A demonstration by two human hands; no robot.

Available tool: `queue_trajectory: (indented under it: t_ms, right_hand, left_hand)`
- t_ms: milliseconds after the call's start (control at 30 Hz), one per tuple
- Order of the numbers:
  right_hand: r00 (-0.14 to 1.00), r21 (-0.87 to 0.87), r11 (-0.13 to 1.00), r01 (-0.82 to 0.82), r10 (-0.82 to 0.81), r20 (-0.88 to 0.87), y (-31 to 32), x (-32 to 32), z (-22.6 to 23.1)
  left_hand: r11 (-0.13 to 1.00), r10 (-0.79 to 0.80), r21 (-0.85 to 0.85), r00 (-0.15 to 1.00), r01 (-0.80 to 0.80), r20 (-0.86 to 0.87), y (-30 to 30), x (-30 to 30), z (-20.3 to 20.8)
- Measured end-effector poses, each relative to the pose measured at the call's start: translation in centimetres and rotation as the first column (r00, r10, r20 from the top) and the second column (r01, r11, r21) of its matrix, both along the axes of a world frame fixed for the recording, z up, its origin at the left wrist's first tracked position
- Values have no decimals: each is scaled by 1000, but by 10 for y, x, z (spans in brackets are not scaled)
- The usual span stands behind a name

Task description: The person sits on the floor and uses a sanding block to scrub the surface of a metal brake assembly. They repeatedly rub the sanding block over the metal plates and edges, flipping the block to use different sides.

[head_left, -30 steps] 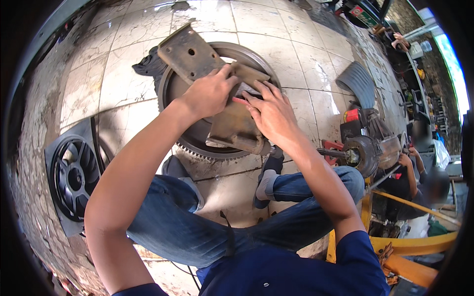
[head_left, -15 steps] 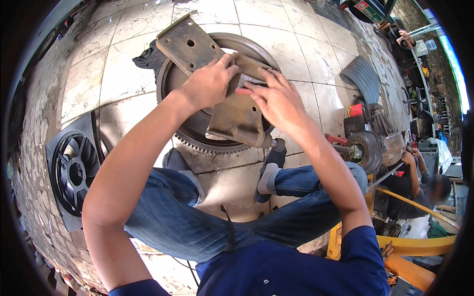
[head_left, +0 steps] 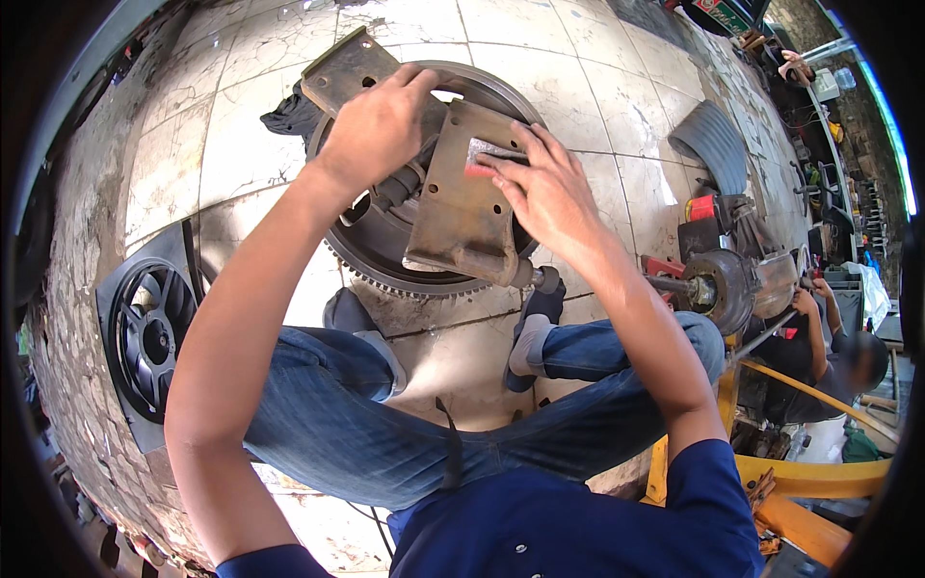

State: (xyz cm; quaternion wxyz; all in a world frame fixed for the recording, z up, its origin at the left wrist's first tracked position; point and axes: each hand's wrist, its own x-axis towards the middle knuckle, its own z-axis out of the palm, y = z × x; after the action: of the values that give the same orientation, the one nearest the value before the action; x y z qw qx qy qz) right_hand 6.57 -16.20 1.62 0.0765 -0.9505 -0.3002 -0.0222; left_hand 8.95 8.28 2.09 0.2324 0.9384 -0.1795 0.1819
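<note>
A rusty brown metal bracket of two plates point(head_left: 458, 217) lies across a large dark toothed flywheel point(head_left: 535, 96) on the floor, between my feet and beyond. My left hand point(head_left: 381, 125) is over the bracket's far left plate, fingers stretched and slightly bent; whether it touches is hard to see. My right hand point(head_left: 554, 193) presses a small grey-and-red pad point(head_left: 479, 159) against the nearer plate, fingers over it. The pad looks like folded sandpaper. A dark cylindrical fitting point(head_left: 393, 188) shows beneath the left hand. A rod with a rounded end point(head_left: 540, 278) sticks out at the near right corner.
A black fan in a frame point(head_left: 145, 332) lies at left. A dark cloth point(head_left: 294, 111) sits beside the flywheel. To the right are a curved ribbed sheet point(head_left: 711, 144), a greasy axle-like assembly point(head_left: 718, 289) and yellow metal bars point(head_left: 809, 476). Another person point(head_left: 819, 366) works at far right.
My left hand has moved up and left from the bracket's middle, uncovering the dark fitting and the nearer plate's left edge. My right hand has shifted only slightly, still on the pad.
</note>
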Motion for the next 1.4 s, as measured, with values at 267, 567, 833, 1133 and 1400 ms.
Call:
queue_trajectory:
  t_ms: [267, 567, 833, 1133, 1400]
  right_hand:
    - [1000, 80, 997, -10, 7, 28, 0, -1, -6]
    - [998, 71, 997, -4, -1, 64, 2, -2, -9]
    - [997, 82, 996, -28, 22, 74, 3, -3, -10]
    - [999, 139, 989, -52, 50, 21, 9, -6, -14]
    - [998, 116, 992, -42, 37, 47, 8, -5, -12]
  left_hand:
    - [960, -145, 224, 983, 168, -112, 3, -5, -31]
    - [967, -108, 219, 990, 126, -93, -5, -6, -30]
    - [956, -117, 259, 989, 136, -89, -5, -5, -31]
    - [949, -100, 289, 990, 125, -99, -8, -8, -30]
    - [945, -113, 304, 992, 122, -48, -6, -6, -34]
